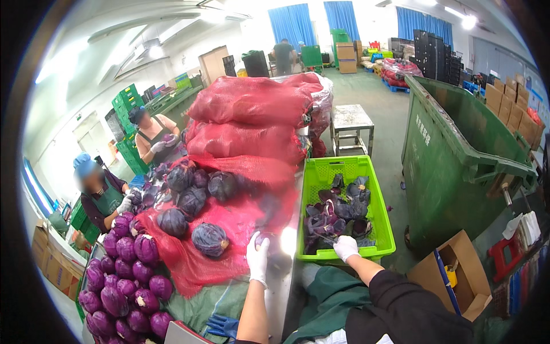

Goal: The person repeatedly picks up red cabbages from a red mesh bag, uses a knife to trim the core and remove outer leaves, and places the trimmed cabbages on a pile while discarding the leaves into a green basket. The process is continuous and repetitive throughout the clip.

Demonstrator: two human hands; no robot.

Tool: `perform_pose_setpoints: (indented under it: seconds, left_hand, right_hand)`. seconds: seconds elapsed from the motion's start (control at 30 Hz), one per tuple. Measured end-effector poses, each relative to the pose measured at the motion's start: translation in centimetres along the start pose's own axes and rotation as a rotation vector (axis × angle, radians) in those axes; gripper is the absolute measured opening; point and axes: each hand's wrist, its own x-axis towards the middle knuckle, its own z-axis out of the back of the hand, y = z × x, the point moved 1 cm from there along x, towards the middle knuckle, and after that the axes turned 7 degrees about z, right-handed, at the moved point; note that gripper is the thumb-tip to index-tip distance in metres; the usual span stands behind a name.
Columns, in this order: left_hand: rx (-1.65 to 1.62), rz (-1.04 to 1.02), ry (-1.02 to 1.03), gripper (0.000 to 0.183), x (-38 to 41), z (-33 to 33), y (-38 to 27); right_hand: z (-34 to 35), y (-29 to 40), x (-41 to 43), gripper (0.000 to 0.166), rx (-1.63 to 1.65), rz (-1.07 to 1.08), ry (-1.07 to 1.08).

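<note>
My left hand, in a white glove, is at the table's right edge against a red cabbage that is dark and blurred; its fingers seem to grip it. In my right hand, also gloved, is a knife, its blade pointing left over a lime-green crate. Loose dark outer cabbage leaves lie inside that crate. Left of my left hand, an untrimmed red cabbage sits on a red mesh sack. Several more untrimmed heads lie behind it.
Shiny purple trimmed cabbages are piled at left. Full red mesh sacks are stacked ahead. Two co-workers handle cabbages across the table. A green wheeled bin and cardboard box stand at right; a blue glove lies near me.
</note>
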Motion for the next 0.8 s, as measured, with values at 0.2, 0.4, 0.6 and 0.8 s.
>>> perform_pose_setpoints:
  seconds: [0.2, 0.4, 0.6, 0.8]
  left_hand:
    - [0.173, -0.056, 0.050, 0.049, 1.7, 0.3, 0.5]
    - [0.658, 0.032, 0.361, 0.053, 4.5, 1.4, -2.6]
    - [0.447, 0.133, 0.408, 0.046, 4.8, 1.6, -3.2]
    - [-0.119, 0.322, 0.289, 0.041, 3.4, 1.6, 0.6]
  right_hand:
    - [0.4, 0.1, 0.5, 0.030, -0.005, -0.024, 0.021]
    - [0.4, -0.3, -0.4, 0.031, -0.056, -0.015, 0.049]
    - [0.8, 0.5, -0.1, 0.030, -0.062, 0.029, 0.037]
    - [-0.9, -1.5, -0.1, 0.030, -0.061, 0.108, -0.019]
